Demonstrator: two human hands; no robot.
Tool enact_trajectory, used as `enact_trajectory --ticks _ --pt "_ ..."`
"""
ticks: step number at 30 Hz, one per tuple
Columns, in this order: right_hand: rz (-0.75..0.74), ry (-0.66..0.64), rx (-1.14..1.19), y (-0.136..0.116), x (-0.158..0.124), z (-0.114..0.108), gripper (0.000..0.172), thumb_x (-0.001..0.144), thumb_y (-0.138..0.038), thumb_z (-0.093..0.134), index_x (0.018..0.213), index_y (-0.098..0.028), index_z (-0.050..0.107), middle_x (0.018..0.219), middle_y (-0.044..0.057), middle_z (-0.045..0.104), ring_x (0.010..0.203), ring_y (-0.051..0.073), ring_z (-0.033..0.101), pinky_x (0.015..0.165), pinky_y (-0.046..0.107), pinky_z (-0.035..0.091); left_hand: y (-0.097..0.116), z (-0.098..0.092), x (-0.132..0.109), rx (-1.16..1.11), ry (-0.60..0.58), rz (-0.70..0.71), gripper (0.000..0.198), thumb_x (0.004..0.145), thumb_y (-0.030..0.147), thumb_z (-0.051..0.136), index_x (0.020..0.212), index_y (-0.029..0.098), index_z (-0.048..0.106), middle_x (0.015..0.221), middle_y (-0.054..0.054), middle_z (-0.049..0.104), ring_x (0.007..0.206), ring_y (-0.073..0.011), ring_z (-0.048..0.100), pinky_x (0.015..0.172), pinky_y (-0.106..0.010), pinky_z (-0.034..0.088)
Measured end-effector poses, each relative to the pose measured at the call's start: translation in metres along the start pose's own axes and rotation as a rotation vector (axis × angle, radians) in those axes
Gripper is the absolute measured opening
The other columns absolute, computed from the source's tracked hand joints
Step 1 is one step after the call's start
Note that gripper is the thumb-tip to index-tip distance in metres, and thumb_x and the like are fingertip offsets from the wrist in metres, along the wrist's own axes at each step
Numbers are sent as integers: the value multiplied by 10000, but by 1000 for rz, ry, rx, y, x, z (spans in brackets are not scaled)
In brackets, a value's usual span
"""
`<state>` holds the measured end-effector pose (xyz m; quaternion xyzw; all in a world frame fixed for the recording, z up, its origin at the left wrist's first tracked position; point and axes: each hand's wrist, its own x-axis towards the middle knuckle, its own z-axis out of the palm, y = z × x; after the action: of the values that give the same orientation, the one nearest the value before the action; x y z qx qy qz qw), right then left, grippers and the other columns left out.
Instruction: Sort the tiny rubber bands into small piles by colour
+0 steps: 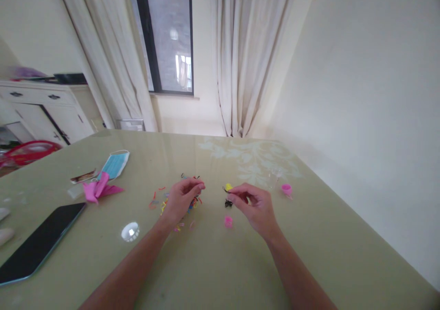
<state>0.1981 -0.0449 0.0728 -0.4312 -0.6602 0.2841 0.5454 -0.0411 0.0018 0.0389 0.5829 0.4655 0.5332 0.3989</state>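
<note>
My right hand (pixel 252 207) pinches a thin black rubber band (pixel 225 190) between thumb and fingertips. Just under those fingertips lies a small pile of black bands (pixel 228 203), with a yellow pile (pixel 228 187) behind it and a pink pile (pixel 228 222) nearer to me. Over a heap of mixed coloured bands (pixel 195 202) hovers my left hand (pixel 180 199), thumb and fingers pressed together. Something reddish shows at its fingertips, too small to name. Part of the heap is hidden behind this hand.
On the green table (pixel 206 273), a clear dome-shaped object (pixel 130 231) sits left of my forearm. Further left are a dark tablet (pixel 41 241), pink folded paper (pixel 99 190) and a blue face mask (pixel 115 164). A pink ring-like item (pixel 286 189) lies on the right.
</note>
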Motion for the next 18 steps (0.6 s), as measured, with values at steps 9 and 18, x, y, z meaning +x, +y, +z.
enact_trajectory --ticks 9,18 --pt "73 -214 -471 49 16 -20 83 862 -229 782 850 -251 861 803 49 784 677 189 654 693 320 478 7 5 -9 -55 -77 -16 437 794 617 803 932 203 834 862 -66 796 746 -168 690 654 -267 558" --pt "87 -313 -556 51 10 -14 160 891 -157 749 896 -254 876 861 61 770 766 196 671 746 322 474 16 12 -19 -211 -161 -69 366 769 535 869 918 202 831 902 -85 831 822 -194 743 768 -311 604"
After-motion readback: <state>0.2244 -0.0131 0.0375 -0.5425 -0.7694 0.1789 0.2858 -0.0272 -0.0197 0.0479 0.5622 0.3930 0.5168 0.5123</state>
